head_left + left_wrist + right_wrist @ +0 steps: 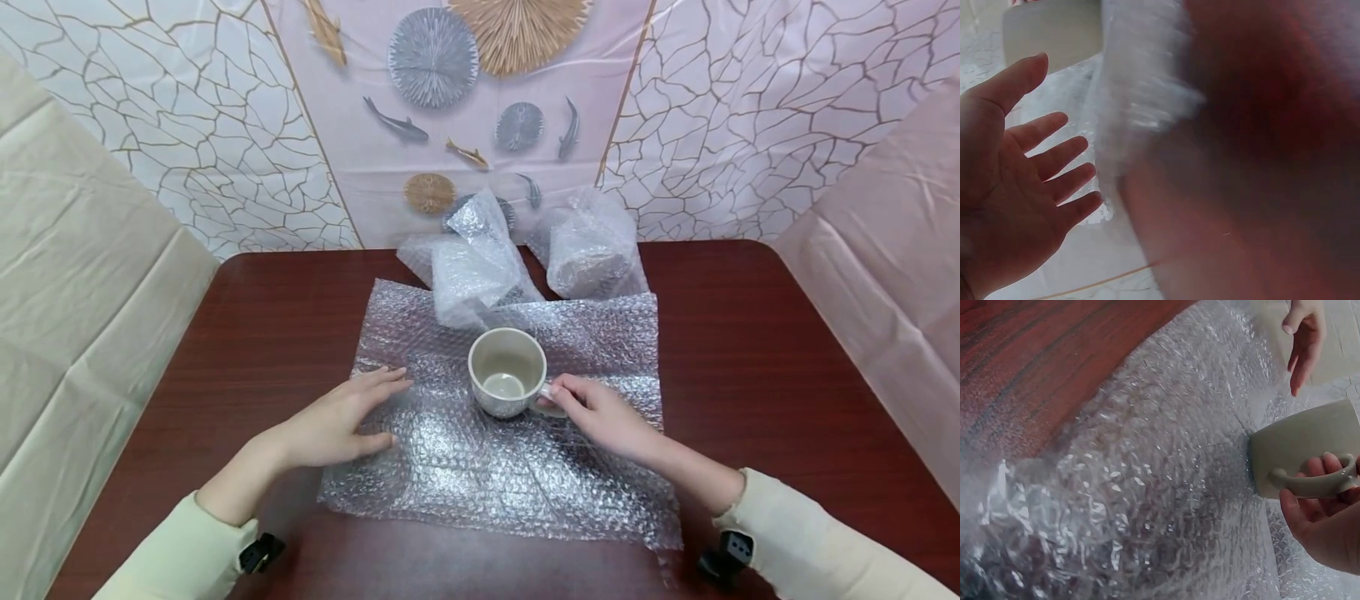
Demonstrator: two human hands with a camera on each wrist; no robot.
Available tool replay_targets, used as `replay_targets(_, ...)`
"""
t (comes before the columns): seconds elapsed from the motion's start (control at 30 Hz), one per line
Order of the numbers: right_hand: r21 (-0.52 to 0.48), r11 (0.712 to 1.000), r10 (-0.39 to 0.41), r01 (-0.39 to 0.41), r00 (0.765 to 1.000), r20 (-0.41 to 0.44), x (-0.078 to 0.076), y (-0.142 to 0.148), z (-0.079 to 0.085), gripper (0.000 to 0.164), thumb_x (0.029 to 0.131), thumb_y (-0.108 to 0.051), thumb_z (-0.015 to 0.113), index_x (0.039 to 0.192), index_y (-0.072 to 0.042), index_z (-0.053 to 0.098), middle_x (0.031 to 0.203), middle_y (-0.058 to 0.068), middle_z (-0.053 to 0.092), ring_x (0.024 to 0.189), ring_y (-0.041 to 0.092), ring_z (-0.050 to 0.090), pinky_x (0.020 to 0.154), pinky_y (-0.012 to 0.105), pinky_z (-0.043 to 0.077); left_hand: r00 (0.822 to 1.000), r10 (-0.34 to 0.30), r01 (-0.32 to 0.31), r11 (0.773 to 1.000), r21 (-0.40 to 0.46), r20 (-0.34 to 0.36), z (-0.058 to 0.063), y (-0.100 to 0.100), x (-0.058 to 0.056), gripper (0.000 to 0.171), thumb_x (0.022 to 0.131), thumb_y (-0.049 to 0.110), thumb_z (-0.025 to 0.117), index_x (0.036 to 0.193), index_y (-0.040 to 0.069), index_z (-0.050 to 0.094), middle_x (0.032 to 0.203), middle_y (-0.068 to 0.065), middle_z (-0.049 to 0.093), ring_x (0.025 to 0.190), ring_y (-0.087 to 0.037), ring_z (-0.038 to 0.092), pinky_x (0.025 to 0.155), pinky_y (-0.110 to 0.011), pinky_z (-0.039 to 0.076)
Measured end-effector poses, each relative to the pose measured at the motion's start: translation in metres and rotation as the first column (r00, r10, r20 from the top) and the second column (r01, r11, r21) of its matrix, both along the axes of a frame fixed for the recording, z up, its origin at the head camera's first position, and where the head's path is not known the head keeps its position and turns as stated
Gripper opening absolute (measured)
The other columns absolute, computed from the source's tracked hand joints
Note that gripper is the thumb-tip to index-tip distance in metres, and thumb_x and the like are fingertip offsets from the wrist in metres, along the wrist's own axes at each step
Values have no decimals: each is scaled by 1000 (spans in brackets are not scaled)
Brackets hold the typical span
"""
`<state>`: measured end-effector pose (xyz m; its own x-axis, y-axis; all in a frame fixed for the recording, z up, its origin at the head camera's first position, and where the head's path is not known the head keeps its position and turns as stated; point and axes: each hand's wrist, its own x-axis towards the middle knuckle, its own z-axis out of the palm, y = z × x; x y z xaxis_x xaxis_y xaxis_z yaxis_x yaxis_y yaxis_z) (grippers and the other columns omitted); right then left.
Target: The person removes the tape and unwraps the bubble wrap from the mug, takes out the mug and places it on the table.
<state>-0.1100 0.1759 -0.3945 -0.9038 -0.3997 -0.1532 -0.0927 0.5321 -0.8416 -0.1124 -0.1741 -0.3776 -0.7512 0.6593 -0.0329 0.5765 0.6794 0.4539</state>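
A cream mug (507, 372) stands upright on a sheet of bubble wrap (480, 475) spread over the table. My right hand (600, 414) grips the mug's handle (1313, 484), with fingers curled through it in the right wrist view. To the left of the mug, my left hand (341, 421) is spread over the left part of the wrap, holding nothing. In the left wrist view the fingers of the left hand (1029, 156) are apart and nearly straight. The mug's inside shows bare from above.
Behind the mug sit two bundles in bubble wrap, a left bundle (476, 271) overlapping the sheet's back edge and a right bundle (592, 250) beside it. The dark red table (270, 333) ends at a patterned backdrop (465, 150), with pale cloth (900, 250) at both sides.
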Motion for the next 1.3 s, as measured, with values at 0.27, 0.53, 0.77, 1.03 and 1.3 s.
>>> replay_targets(0.27,-52,999,-15,15,1000,5,4,-5,-1,31,101,-26,35,94,-3,55,105,15,64,103,29,62,95,48,44,997,19,-19,1000,-9,71,-20,-5,6,76,76,29,72,140,7,37,148,-15,29,136,-36,24,108,-57,21)
replay_targets(0.53,-62,998,-31,28,999,-45,3,-8,-2,32,101,-24,33,97,-3,57,101,11,64,103,26,61,93,41,47,996,1,4,998,-57,87,-32,-7,13,74,77,32,71,139,7,39,149,-15,26,137,-36,22,108,-57,21)
replay_targets(0.77,-97,994,-47,44,999,-25,1,-12,0,31,101,-23,31,92,-1,52,98,14,61,98,26,59,92,42,47,1000,-21,21,998,-59,0,-35,-6,16,72,75,29,74,136,7,44,147,-17,30,133,-39,28,105,-58,26)
replay_targets(1.03,-63,997,-37,33,997,-71,-7,-18,2,34,102,-23,29,85,0,47,78,13,50,63,16,40,57,22,38,998,-34,29,996,-90,-60,-38,-4,17,75,72,30,76,136,8,44,145,-18,32,131,-39,31,103,-57,30)
replay_targets(1.3,-46,999,-28,25,997,-68,-7,-21,5,36,102,-24,26,84,-1,46,75,14,50,54,10,33,47,21,31,995,-37,28,994,-103,-90,-40,-4,19,77,69,33,78,135,9,46,144,-18,33,130,-39,32,102,-57,32)
